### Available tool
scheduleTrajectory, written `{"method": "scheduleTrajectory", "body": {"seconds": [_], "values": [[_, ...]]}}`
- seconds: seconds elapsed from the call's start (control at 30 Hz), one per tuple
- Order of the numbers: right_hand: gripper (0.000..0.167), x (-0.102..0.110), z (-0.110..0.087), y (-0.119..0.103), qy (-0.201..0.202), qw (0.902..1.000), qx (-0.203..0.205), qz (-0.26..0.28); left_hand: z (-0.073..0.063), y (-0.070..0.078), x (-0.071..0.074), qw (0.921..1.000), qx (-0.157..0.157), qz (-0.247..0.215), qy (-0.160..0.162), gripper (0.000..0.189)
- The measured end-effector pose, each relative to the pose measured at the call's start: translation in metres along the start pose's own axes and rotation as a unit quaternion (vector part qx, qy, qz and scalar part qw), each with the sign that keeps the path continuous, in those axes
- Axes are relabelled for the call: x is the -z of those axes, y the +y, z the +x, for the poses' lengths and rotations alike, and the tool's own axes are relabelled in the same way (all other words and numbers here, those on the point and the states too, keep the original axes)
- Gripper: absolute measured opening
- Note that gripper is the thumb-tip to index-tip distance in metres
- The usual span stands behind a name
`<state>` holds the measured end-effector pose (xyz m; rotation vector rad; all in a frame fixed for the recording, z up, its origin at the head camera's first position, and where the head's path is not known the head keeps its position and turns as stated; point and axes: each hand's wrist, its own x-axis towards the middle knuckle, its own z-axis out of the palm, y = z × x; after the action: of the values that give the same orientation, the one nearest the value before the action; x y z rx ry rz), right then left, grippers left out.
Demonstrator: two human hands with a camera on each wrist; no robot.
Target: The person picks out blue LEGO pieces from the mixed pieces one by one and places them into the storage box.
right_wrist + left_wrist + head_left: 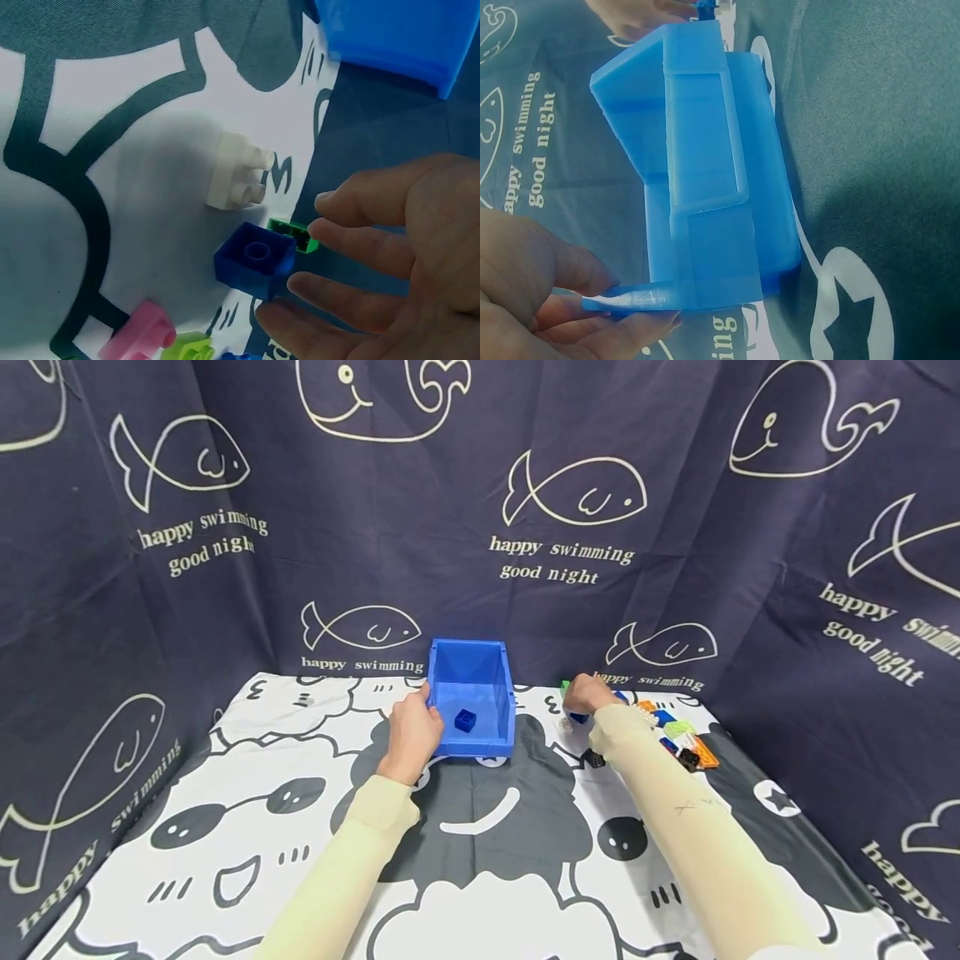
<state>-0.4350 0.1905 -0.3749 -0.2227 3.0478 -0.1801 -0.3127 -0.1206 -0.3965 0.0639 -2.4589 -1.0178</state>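
Observation:
My left hand (414, 731) holds the left side wall of a blue plastic bin (474, 749), thumb on one face and fingers on the other in the left wrist view. Inside the bin lies one dark blue toy brick (465, 720). Over to the right, my right hand (390, 247) has its fingers spread and slightly bent, fingertips right beside a blue toy brick (251, 259) that shows its hollow underside. A small green brick (296, 234) is partly behind that brick. A white brick (234, 172) lies on its side close by.
Several loose bricks lie right of my right hand, among them an orange piece (705, 753), a black brick (688, 759) and a light green one (679, 727). Another black brick (594, 759) is nearer me. A dark printed curtain (465, 543) hangs behind the table.

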Motion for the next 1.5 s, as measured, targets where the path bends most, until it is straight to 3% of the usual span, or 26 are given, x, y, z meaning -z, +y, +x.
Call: {"method": "scheduleTrajectory", "body": {"seconds": [0.3, 0.53, 0.9, 1.17, 1.5], "values": [[0.017, -0.005, 0.001, 0.002, -0.004, 0.9999, -0.011, 0.007, 0.001, 0.001, 0.001, 1.0, 0.001, -0.003, 0.0, 0.047], [0.014, -0.012, 0.002, 0.008, 0.01, 0.9973, -0.044, 0.057, -0.001, 0.002, 0.002, 1.0, 0.001, 0.0, 0.001, 0.048], [0.018, -0.018, 0.006, 0.012, 0.024, 0.9939, -0.081, 0.07, -0.001, 0.002, 0.002, 1.0, 0.006, 0.001, -0.003, 0.048], [0.022, -0.016, 0.001, 0.011, 0.021, 0.9945, -0.076, 0.068, 0.0, 0.002, 0.001, 1.0, 0.004, -0.001, -0.004, 0.048], [0.028, -0.019, -0.001, 0.014, 0.031, 0.9963, -0.035, 0.073, 0.0, 0.001, 0.001, 1.0, 0.007, -0.001, -0.006, 0.048]]}}
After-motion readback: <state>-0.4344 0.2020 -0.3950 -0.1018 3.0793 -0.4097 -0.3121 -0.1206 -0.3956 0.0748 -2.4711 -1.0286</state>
